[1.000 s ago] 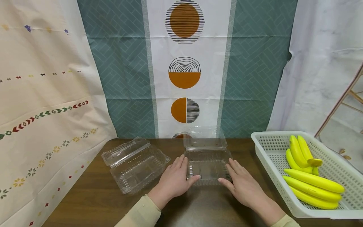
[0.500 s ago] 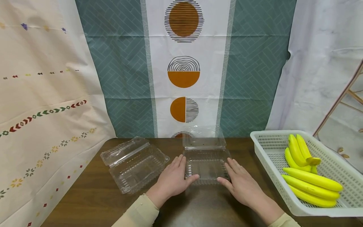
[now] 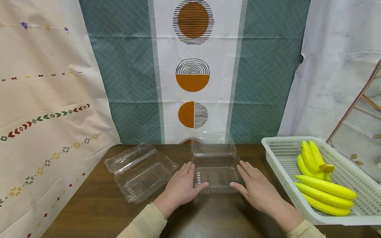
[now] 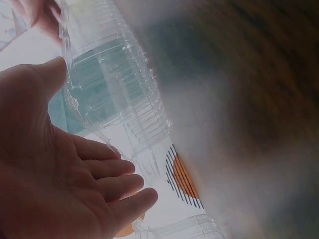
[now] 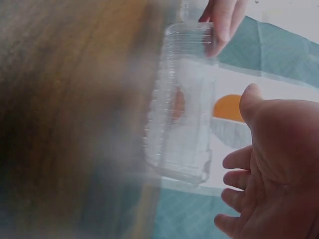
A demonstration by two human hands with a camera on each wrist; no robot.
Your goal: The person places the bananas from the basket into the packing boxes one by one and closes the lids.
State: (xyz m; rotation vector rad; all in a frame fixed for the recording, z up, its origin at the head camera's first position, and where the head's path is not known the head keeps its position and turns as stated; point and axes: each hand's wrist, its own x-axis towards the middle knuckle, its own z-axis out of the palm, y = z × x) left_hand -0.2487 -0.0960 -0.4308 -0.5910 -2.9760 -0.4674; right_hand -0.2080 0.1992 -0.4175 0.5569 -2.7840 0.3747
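A clear plastic clamshell container (image 3: 216,173) stands in the middle of the wooden table, its lid (image 3: 213,144) raised at the back. My left hand (image 3: 181,185) lies along its left side with straight fingers; in the left wrist view the thumb and forefinger are at the rim of the container (image 4: 114,94). My right hand (image 3: 259,186) is at the right side, fingers extended. In the right wrist view a small gap shows between that hand (image 5: 279,164) and the container wall (image 5: 187,114). Neither hand grips anything.
A second clear clamshell container (image 3: 144,180) lies with its lid open at the left, turned at an angle. On the right stands a white perforated basket (image 3: 282,181) holding two bunches of bananas (image 3: 325,195). Patterned cloths (image 3: 131,66) hang behind the table (image 3: 89,201).
My right hand has shifted slightly to the right, away from the container's side. The left hand and both containers stay about where they were; the head view drifts a little.
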